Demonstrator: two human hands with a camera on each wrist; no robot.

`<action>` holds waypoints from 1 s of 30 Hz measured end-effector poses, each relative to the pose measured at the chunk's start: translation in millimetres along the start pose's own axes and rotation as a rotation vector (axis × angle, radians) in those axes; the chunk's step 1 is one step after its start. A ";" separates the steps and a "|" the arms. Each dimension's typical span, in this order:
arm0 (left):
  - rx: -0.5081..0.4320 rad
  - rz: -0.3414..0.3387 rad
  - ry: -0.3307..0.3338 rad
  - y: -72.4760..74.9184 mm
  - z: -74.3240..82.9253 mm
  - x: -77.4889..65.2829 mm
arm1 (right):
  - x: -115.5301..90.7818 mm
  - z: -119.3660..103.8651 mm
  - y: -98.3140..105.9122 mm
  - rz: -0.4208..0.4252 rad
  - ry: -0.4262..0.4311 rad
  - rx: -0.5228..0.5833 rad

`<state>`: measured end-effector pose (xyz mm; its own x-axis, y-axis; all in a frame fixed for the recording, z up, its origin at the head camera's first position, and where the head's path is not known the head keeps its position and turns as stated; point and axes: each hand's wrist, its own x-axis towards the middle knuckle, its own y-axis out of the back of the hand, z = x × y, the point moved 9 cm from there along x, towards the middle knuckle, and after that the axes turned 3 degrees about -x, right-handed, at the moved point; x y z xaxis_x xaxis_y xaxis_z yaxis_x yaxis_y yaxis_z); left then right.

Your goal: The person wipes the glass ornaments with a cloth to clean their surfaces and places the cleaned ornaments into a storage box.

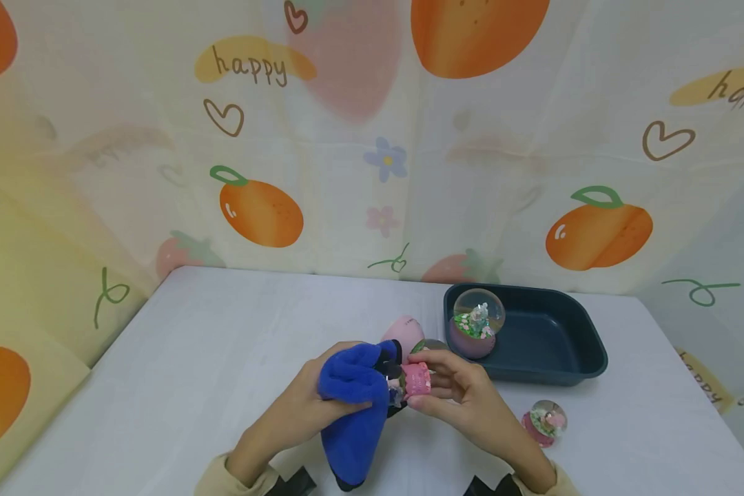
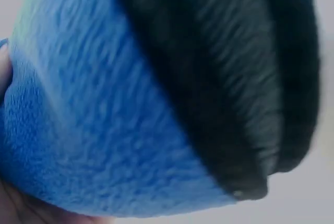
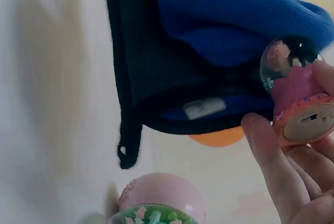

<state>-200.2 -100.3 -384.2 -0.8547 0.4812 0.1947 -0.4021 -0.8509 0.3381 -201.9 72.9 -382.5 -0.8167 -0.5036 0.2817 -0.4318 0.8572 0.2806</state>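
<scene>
A blue plush cloth with dark edging is gripped in my left hand, its lower end hanging down. Between the thumb and fingers of my right hand is a small snow globe, pinched by its pink base. Its clear dome points toward the cloth and is partly covered in the head view. The right wrist view shows the snow globe tipped, its round underside visible, beside the cloth's dark lining. Folds of cloth fill most of the left wrist view, hiding most of the left hand.
A dark blue tray stands at the back right, with a larger snow globe in its left end. Another small snow globe is on the white table at right. Behind the hands is a pink-based snow globe, partly hidden.
</scene>
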 end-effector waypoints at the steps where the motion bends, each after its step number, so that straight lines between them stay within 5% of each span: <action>1: 0.005 -0.013 0.007 -2.1 -0.6 -0.3 | -0.1 0.3 -2.4 -0.005 0.000 -0.020; 10: 0.186 0.006 -0.151 -7.4 16.2 -3.2 | 0.3 4.2 -10.8 -0.014 -0.037 -0.059; 22: 0.132 0.121 -0.336 5.7 31.4 -7.7 | 0.7 1.9 -8.5 -0.091 -0.013 0.128; 25: 0.088 0.137 -0.317 9.9 32.4 -8.5 | 0.8 1.7 -9.3 -0.119 -0.024 0.199; 30: 0.001 0.068 -0.180 4.2 22.9 -4.8 | 0.6 1.3 -9.0 -0.117 -0.043 0.236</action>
<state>-190.3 -101.3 -362.6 -0.8074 0.4528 0.3782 -0.3451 -0.8824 0.3198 -199.0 65.0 -386.0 -0.7690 -0.6004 0.2194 -0.5979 0.7970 0.0854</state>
